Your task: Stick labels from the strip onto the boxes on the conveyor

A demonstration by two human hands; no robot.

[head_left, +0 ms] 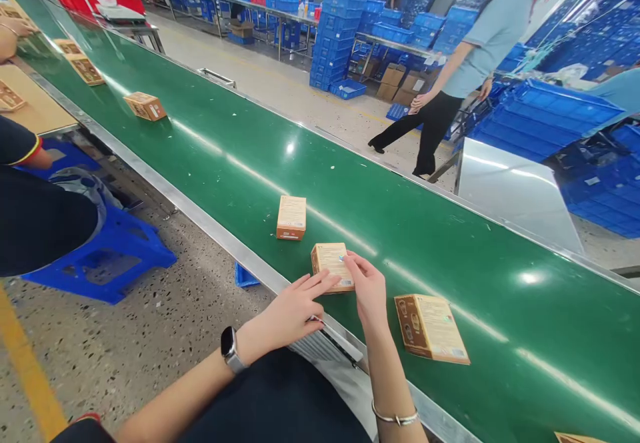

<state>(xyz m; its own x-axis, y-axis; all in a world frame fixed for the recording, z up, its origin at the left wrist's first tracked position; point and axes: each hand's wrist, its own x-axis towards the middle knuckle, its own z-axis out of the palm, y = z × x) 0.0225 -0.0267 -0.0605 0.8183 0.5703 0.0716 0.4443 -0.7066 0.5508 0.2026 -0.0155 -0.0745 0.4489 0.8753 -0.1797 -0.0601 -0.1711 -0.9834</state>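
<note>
A cream and brown carton (330, 259) lies on the green conveyor belt (240, 136) in front of me. My left hand (295, 309) rests its outstretched fingers on the carton's near left part; a thin pale strip shows by its thumb, too small to make out. At the carton's upper right, my right hand (367, 286) pinches a small shiny sticker (342, 258) against the top face. Another such carton (291, 216) sits just beyond to the left. To the right is a carton (435, 329) with a small greenish sticker on its printed face.
Farther up the belt stand more cartons (145, 106). A seated person's dark sleeve and a blue stool (115, 249) are at left. Across the belt a person in a light blue shirt (485, 49) walks by stacked blue crates (340, 29). A metal rail edges the belt.
</note>
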